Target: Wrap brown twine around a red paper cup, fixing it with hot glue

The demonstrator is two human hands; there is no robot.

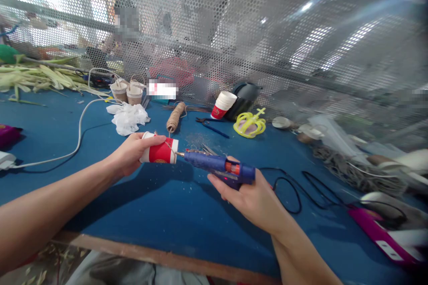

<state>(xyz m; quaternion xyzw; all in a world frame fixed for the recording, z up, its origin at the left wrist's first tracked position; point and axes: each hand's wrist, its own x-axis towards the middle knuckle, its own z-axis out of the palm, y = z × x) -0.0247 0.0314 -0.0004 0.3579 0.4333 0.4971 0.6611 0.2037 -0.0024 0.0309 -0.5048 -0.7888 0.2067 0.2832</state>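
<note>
My left hand [133, 153] grips a red and white paper cup [160, 150] lying sideways in the air above the blue table. Twine [174, 119] runs from a brown roll behind the cup to its side. My right hand [245, 189] is closed round a blue glue gun [219, 166]. The metal nozzle of the gun points left and is at the cup's rim end, by the twine; whether it touches cannot be made out.
Behind stand stacked paper cups [223, 104], pliers [214, 127], a yellow crown-shaped piece [250, 124], crumpled white plastic [129, 118] and two twine-wrapped cups [134, 93]. A black cord and a purple power strip [381, 234] lie right. A perforated metal screen [214, 31] closes off the back.
</note>
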